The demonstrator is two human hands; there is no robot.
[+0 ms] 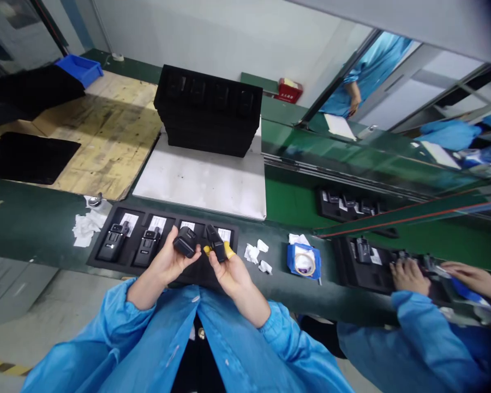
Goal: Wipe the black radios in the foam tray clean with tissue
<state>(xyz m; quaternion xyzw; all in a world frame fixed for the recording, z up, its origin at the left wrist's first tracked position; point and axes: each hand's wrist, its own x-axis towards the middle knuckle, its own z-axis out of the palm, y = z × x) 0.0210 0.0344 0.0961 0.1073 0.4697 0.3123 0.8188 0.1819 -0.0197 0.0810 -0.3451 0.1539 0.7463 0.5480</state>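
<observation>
Fingers of the left hand (161, 267) are closed around a black block (185, 242), in the middle of the frame. The right hand (235, 275) grips a black radio (216, 244) which is tilted, and yellow covers (229, 250) are seen on its fingers. The block and the radio are near each other, above a black tray (125, 262) on the green surface (28, 218).

In the left part of this tray lie two other radios (113, 242) (148, 246), each in its own compartment, with white papers (130, 222) beside them. To the left of the tray there are white scraps (85, 226) and a small jar (100, 204). To the right there are more scraps (252, 253), and then a roll (305, 263) on a blue holder (291, 256).

Behind the tray, at upper centre, a stack of black trays (208, 128) stands on a white board (200, 183). A blue bin (79, 71) is at upper left, at the edge of a wooden board (118, 131). At lower right, the hands of another person (411, 277) are at a second tray (347, 267).
</observation>
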